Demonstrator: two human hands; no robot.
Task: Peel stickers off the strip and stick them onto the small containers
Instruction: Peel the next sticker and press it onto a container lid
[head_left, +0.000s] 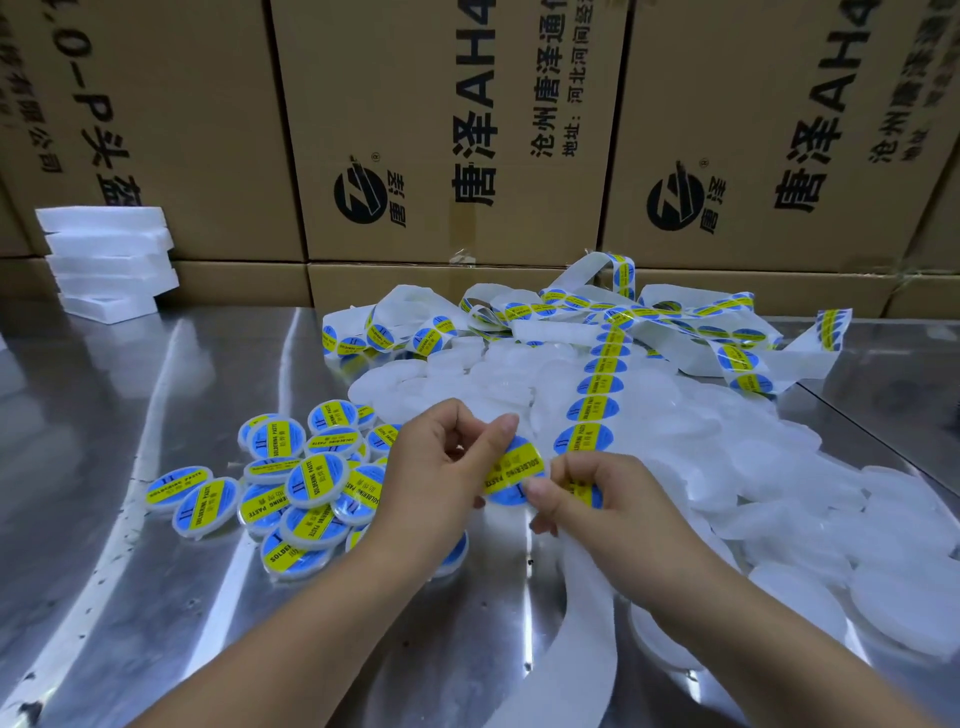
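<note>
Fig.: peel step, head view. L hand (441, 467), fingers curled, pinches the edge of one blue-yellow sticker (511, 470) betw. thumb and forefinger. R hand (597, 506), also curled, grips the strip (597, 387) just beside it, w/ thumb at the sticker's lower edge and the next sticker half under the fingers. Hands sit close together over the bench (104, 415), prob. so the strip is taut at the peel line while the sticker lifts. Whether the sticker is fully free of the strip cannot be told, nor whether a tub lies behind it. Spent backing (566, 623) trails from R hand toward the viewer, out of the way. Loaded strip runs away over the blank tubs (779, 467) to a loose tangle near the cartons (441, 130), giving slack to feed. Blank tubs heap on the R side, near R hand; labelled tubs (291, 483) pile on the L, apart from the blanks, so done and undone stock do not mix. Foam slabs (104, 260) stacked far L, not in use. Judged progress: early to mid, as blanks outnumber labelled. Next move likely needs a blank tub picked up and the sticker centred on its lid. Risk: sticker folds on itself or lands skewed.
</note>
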